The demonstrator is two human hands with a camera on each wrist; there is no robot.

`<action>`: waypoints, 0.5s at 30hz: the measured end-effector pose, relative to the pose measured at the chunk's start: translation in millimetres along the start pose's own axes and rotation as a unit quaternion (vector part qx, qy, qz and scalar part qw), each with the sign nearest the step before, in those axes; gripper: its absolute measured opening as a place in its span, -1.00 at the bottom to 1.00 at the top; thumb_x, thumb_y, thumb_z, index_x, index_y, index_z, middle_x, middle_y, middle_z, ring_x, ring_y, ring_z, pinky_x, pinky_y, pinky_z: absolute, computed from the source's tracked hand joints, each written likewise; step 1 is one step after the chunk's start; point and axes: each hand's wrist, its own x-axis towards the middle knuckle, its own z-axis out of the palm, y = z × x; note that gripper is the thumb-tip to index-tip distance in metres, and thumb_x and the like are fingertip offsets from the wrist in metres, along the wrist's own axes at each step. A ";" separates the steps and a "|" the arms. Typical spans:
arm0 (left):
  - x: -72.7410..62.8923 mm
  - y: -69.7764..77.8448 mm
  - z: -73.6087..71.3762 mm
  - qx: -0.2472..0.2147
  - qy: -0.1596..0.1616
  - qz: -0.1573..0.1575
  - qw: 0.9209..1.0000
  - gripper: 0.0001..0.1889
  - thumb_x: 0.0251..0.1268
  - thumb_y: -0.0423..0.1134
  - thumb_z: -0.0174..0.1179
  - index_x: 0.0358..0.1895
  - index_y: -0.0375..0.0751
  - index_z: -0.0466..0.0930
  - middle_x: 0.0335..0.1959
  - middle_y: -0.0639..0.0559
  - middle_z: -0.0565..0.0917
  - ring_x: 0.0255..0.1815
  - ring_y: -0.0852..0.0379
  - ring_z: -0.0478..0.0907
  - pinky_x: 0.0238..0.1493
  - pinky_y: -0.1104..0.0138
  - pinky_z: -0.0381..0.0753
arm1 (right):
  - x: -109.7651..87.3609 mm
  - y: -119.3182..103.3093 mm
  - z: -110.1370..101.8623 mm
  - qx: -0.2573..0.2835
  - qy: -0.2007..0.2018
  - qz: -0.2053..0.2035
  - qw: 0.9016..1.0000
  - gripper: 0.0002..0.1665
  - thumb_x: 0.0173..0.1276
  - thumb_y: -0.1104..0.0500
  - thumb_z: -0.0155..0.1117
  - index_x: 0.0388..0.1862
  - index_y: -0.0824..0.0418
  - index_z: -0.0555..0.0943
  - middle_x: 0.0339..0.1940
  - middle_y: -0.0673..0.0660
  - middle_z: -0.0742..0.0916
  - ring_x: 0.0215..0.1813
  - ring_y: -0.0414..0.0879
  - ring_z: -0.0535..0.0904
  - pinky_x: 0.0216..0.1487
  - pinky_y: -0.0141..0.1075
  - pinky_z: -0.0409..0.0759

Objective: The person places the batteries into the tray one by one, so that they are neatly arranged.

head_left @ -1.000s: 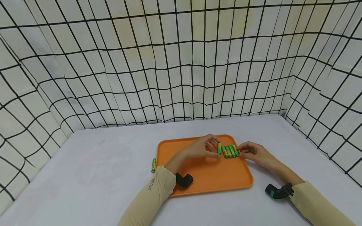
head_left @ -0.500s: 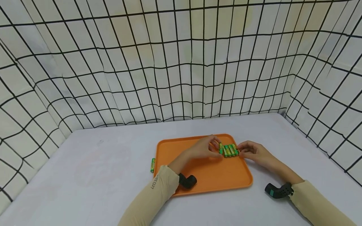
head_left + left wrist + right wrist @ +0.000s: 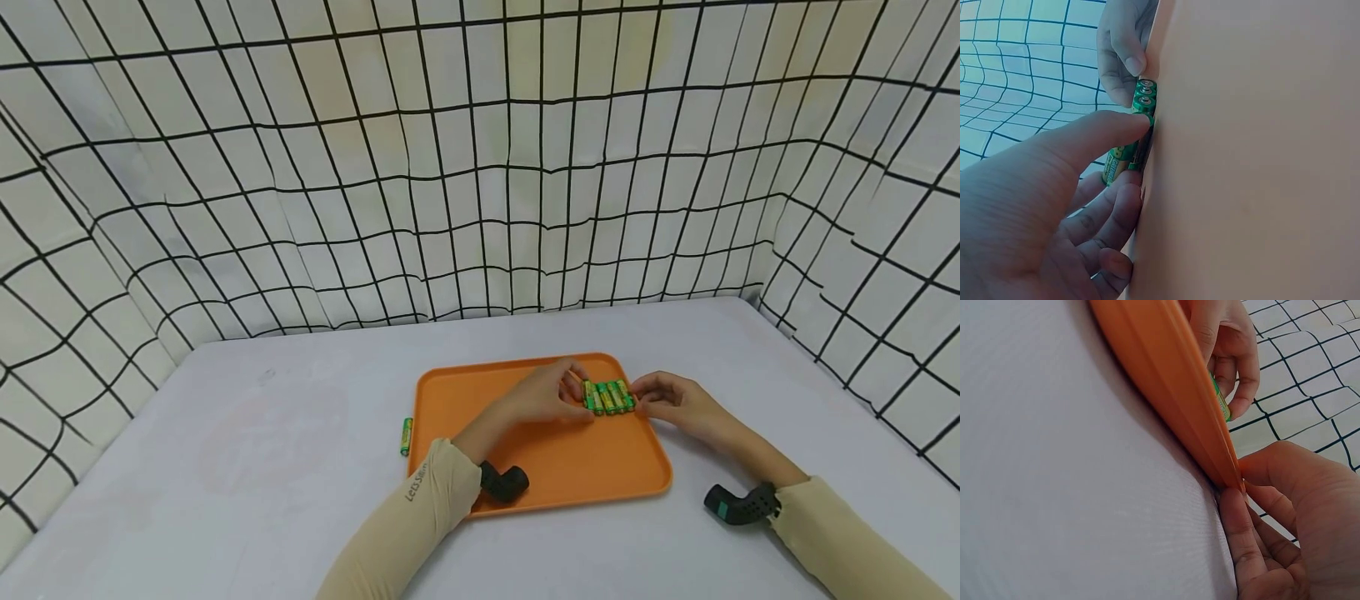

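A row of green-and-yellow batteries (image 3: 609, 397) lies side by side in the right part of the orange tray (image 3: 555, 467). My left hand (image 3: 543, 393) pinches the battery (image 3: 1121, 156) at the left end of the row, thumb on one end and fingers on the other. It sits against the neighbouring battery. My right hand (image 3: 678, 402) is at the tray's right rim, pinching the battery (image 3: 631, 402) at the row's right end between thumb and fingers. In the right wrist view the tray's wall (image 3: 1160, 381) hides that battery.
One more battery (image 3: 407, 437) lies on the white table (image 3: 285, 467), just outside the tray's left edge. A white wall with a black grid (image 3: 480, 192) closes off the back and sides. Each wrist bears a black device, one of them the left camera (image 3: 506, 483).
My left hand has moved slightly right and brought its battery up against the left end of the row, closing the gap. My right hand has stayed in place.
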 end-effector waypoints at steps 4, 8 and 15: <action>-0.9 0.5 1.2 0.006 0.009 -0.006 1.000 -0.46 0.13 -0.15 0.44 0.14 -0.13 0.41 -0.21 0.11 0.56 -0.33 0.23 0.53 -0.36 0.40 0.59 | -0.1 1.1 0.6 -0.001 0.001 -0.002 1.000 -0.58 0.42 0.22 0.23 0.15 0.45 0.48 0.02 0.29 0.63 -0.06 -0.24 0.57 -0.04 -0.46 0.54; -0.9 0.6 1.2 0.002 0.015 -0.008 1.000 -0.47 0.14 -0.19 0.44 0.13 -0.16 0.42 -0.22 0.07 0.56 -0.32 0.22 0.52 -0.38 0.40 0.58 | 0.2 1.3 0.5 -0.002 -0.001 -0.003 1.000 -0.58 0.42 0.21 0.23 0.14 0.45 0.48 0.01 0.30 0.63 -0.06 -0.24 0.57 -0.04 -0.46 0.54; 0.3 2.0 1.3 0.022 0.015 -0.009 1.000 -0.49 0.12 -0.16 0.44 0.11 -0.13 0.44 -0.23 0.12 0.55 -0.33 0.24 0.49 -0.34 0.44 0.51 | 1.1 0.6 -0.4 -0.002 0.000 -0.004 1.000 -0.59 0.41 0.22 0.23 0.14 0.44 0.49 0.02 0.30 0.63 -0.06 -0.23 0.57 -0.04 -0.47 0.54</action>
